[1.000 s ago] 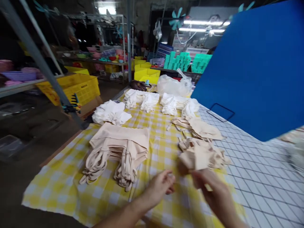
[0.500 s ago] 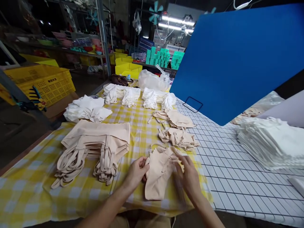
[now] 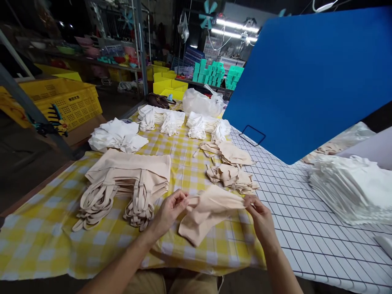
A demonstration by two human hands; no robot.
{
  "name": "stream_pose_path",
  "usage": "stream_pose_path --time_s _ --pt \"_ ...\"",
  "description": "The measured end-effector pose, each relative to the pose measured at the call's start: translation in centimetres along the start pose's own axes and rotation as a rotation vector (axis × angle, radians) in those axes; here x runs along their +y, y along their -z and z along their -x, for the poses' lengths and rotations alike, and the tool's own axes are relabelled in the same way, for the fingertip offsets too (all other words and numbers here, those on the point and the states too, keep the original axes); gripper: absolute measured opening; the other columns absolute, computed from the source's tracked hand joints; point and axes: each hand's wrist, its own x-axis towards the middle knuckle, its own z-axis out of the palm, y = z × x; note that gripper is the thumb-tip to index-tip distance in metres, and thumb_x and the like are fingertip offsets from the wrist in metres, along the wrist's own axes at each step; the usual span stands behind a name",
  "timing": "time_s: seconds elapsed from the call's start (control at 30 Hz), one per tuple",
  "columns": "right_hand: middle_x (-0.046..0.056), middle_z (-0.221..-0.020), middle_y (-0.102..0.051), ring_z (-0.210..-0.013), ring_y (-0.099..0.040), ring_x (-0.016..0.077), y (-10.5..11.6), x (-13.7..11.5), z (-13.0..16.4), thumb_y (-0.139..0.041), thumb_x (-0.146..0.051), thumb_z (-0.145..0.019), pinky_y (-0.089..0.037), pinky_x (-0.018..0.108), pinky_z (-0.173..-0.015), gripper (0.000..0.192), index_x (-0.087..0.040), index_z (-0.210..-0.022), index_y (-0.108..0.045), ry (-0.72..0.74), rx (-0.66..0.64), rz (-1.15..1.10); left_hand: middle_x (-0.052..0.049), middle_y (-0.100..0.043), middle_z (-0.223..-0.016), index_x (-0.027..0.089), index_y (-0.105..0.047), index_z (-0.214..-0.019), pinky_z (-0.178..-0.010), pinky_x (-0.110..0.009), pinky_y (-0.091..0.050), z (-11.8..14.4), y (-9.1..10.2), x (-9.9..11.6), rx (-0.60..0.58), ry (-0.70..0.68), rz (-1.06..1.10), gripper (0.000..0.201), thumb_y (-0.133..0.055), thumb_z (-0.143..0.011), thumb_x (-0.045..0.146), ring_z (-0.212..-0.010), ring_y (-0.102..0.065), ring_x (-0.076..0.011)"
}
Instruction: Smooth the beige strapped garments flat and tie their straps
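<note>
Yellow checked tablecloth (image 3: 196, 163), white grid mat (image 3: 306, 220), cluttered workshop shelves (image 3: 101, 53)

The room was dark, with bright white tube lights (image 3: 229, 25) high at the back. A long desk wore a yellow checked cloth (image 3: 45, 232) and a white squared cover (image 3: 321, 241). A big blue board (image 3: 312, 73) leaned over it. Yellow plastic crates (image 3: 65, 102) and green boxes (image 3: 217, 73) sat near grey metal shelves (image 3: 139, 49).
</note>
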Motion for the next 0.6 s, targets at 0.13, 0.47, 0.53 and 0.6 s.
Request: stream_pose_path --time_s 0.13,0.47,0.53,0.6 --pt "0.005 -0.071 -0.058 -0.07 -0.056 0.0208 1.7 1.4 1.5 -0.05 -0.023 -0.058 -0.045 0.032 -0.062 0.006 -0.02 -0.058 -0.055 -0.219 0.132 0.303 0.0 -0.052 -0.072 0.016 -0.048 -0.071 -0.066 -0.023 -0.038 1.0 0.2 0.2 -0.19 -0.015 -0.155 0.03 -0.046 -0.083 0.043 -0.07 -0.047 -0.013" --pt "0.007 -0.121 -0.057 -0.118 -0.047 0.019 -5.5 -8.1 2.2 -0.041 -0.021 -0.088 -0.04 0.036 -0.096 0.032 -0.025 -0.117 -0.054 0.448 -0.672 0.375 0.001 -0.052 -0.068 0.017 -0.052 -0.07 -0.062 -0.022 -0.035 0.7 -1.3 2.1 -0.265 -0.091 -0.294 0.026 -0.044 -0.085 0.037 -0.066 -0.046 -0.0124" --pt "0.007 -0.112 -0.062 -0.109 -0.052 0.0212 -6.2 -8.1 1.9 -0.046 -0.023 -0.088 -0.041 0.038 -0.092 0.026 -0.024 -0.111 -0.058 0.464 -0.735 0.484 0.002 -0.05 -0.064 0.017 -0.051 -0.07 -0.06 -0.021 -0.035 0.8 -0.9 2.2 -0.249 -0.06 -0.254 0.027 -0.045 -0.085 0.038 -0.062 -0.045 -0.0115" --pt "0.006 -0.093 -0.066 -0.093 -0.057 0.0215 -6.1 -7.3 1.5 -0.049 -0.023 -0.087 -0.042 0.039 -0.086 0.018 -0.023 -0.097 -0.064 0.476 -0.711 0.592 0.003 -0.047 -0.061 0.017 -0.05 -0.071 -0.057 -0.02 -0.034 1.0 -0.3 1.9 -0.215 -0.008 -0.208 0.028 -0.045 -0.084 0.041 -0.059 -0.044 -0.0107"
